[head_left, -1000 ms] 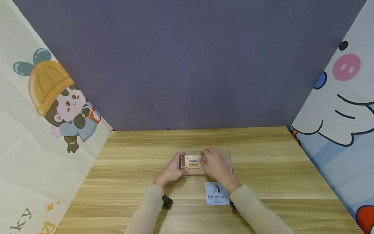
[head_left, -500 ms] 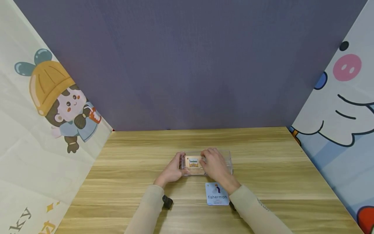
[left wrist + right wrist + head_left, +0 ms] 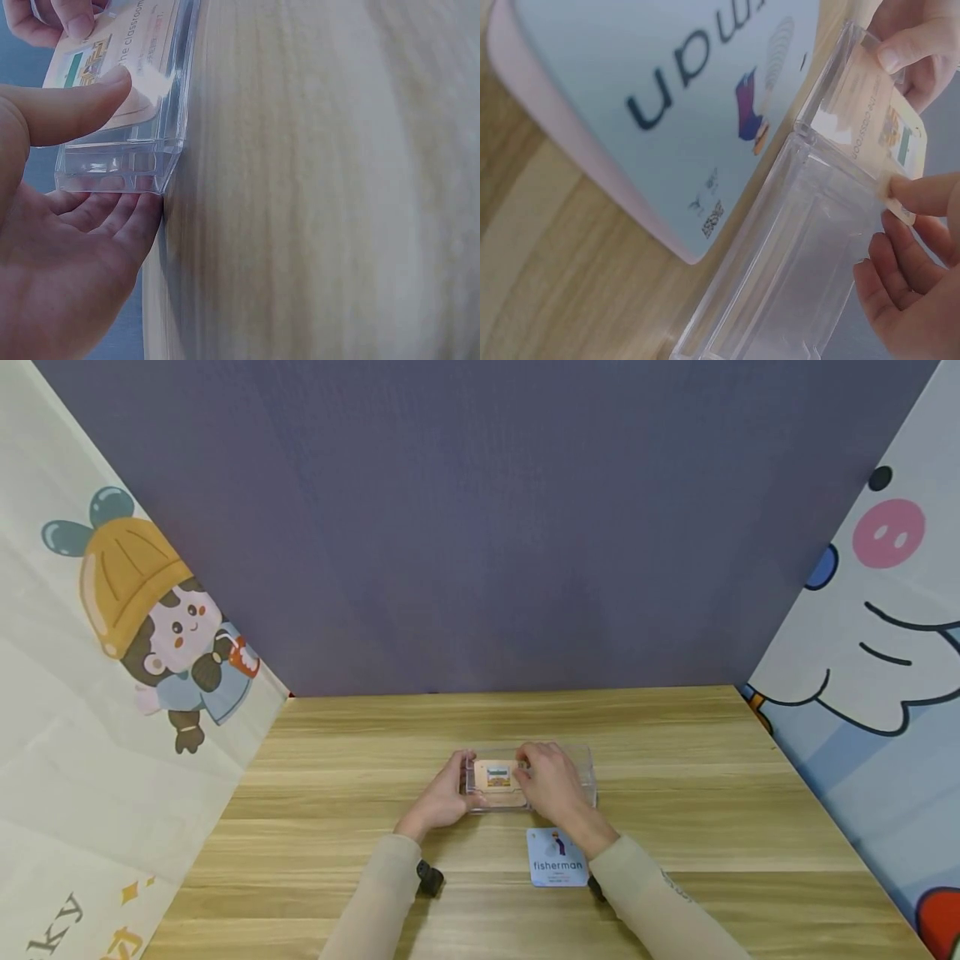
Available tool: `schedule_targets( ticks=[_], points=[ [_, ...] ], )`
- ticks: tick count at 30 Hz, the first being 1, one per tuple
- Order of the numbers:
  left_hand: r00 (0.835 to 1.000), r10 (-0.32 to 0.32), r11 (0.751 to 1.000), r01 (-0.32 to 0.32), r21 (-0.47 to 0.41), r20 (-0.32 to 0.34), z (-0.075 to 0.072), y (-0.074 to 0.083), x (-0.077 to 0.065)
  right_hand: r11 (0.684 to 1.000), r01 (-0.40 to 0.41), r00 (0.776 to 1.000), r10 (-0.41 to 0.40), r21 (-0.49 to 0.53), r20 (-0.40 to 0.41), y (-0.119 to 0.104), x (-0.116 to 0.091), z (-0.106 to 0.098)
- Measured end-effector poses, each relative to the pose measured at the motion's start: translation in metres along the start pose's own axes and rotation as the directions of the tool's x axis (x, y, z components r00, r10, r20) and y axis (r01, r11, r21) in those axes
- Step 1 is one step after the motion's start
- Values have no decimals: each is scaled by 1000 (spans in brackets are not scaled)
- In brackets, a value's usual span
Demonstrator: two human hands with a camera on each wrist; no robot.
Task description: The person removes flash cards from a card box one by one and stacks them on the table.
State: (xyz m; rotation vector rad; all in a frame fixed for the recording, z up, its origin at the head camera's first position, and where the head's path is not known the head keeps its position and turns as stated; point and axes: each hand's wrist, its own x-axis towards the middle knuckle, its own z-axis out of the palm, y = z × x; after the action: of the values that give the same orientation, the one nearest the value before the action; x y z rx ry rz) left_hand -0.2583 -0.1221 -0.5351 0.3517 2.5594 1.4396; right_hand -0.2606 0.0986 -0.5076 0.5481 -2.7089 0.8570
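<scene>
Pinching classroom card (image 3: 497,781), holding clear case (image 3: 780,251)

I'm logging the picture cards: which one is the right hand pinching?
The peach rounded rectangular "The classroom" card, held at the clear plastic case; the pale-blue rounded-square "fisherman" card lies outside it.

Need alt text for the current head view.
A person's left hand grips the left end of a clear plastic box while the right hand pinches a peach picture card in it. A blue "fisherman" card lies nearer the camera on the wood-grain table.
</scene>
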Motion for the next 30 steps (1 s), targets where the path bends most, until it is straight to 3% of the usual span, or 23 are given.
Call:
schedule_targets(
  ticks=[15,30],
  points=[
    [1000,7,999,-7,-39,11,0,0,0,1000,1,1000,-1,25,-18,-3,0,-1],
    [1000,15,1000,-14,-16,12,0,-1,-1,999,18,997,-15,43,-73,-5,2,-3]
  ],
)
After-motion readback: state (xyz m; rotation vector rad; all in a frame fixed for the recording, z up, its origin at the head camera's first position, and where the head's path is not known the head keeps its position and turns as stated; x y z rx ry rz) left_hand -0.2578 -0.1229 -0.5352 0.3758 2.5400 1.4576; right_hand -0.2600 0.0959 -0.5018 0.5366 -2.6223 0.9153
